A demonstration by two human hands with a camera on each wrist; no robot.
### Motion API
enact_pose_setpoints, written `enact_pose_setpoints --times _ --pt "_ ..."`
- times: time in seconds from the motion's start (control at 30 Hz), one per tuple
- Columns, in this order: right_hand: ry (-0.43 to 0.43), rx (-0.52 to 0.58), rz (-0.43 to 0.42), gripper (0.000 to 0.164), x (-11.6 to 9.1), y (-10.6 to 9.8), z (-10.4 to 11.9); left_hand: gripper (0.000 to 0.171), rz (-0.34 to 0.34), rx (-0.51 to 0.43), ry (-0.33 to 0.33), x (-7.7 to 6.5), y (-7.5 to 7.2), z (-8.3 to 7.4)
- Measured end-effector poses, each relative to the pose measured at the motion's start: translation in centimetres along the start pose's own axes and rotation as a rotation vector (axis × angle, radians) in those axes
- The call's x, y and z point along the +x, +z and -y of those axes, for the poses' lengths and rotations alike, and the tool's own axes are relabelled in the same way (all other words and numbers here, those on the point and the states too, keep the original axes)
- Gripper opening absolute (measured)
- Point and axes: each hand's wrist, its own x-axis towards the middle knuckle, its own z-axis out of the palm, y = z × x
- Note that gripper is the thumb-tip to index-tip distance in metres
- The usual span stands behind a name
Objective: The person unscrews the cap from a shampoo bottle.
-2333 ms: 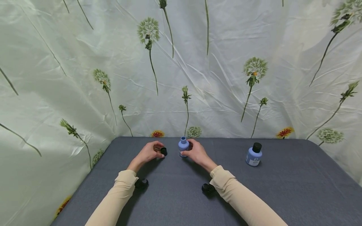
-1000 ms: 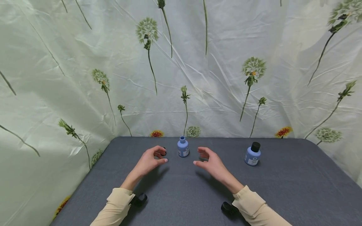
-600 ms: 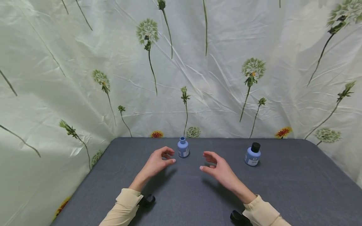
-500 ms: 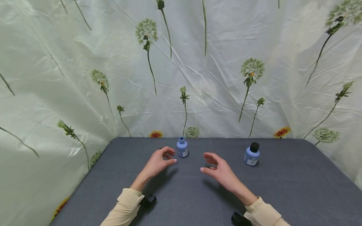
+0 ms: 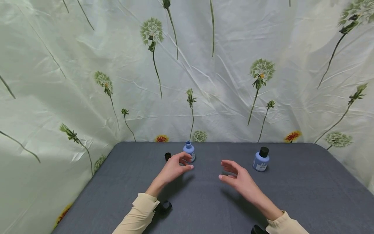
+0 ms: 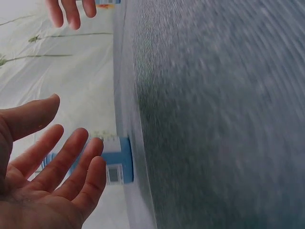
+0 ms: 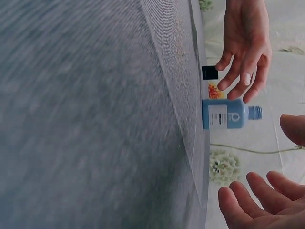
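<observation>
A blue bottle (image 5: 188, 149) without a cap stands upright near the back edge; the right wrist view shows its bare threaded neck and white label. Its lower part is partly hidden by my left hand (image 5: 176, 167) in the head view. That hand hovers over the cloth in front of the bottle, fingers relaxed, holding nothing. To the left, a black cap (image 5: 168, 156) sits on the table, also seen in the right wrist view. My right hand (image 5: 241, 180) hangs above the cloth, loosely bent and holding nothing, between the uncapped bottle and a second blue bottle (image 5: 261, 162) with a black cap.
A dark grey cloth covers the table (image 5: 204, 211), whose far edge meets a pale hanging sheet (image 5: 228, 81) printed with flowers. Black wrist devices, one on the left wrist (image 5: 164, 207) and one on the right (image 5: 258, 229), stick out below the sleeves.
Both hands let go of the cap and the open bottle, which stay standing. Since then both hands have drifted right, the right hand also nearer to me, and the cap has come back into view.
</observation>
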Motion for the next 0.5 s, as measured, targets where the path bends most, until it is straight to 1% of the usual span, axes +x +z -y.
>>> enact_pose_setpoints --times 0.17,0.27,0.5 --pt "0.025 -0.016 -0.021 0.060 -0.5 -0.8 -0.6 0.033 0.021 0.000 0.023 0.5 0.9 -0.2" --pt "0.046 -0.011 -0.035 0.062 -0.9 -1.3 -0.8 0.034 0.031 0.003 0.020 0.7 1.3 -0.2" --pt "0.113 -0.017 -0.060 0.062 -1.9 -2.6 -0.9 0.032 0.030 0.002 0.037 1.4 2.0 -0.8"
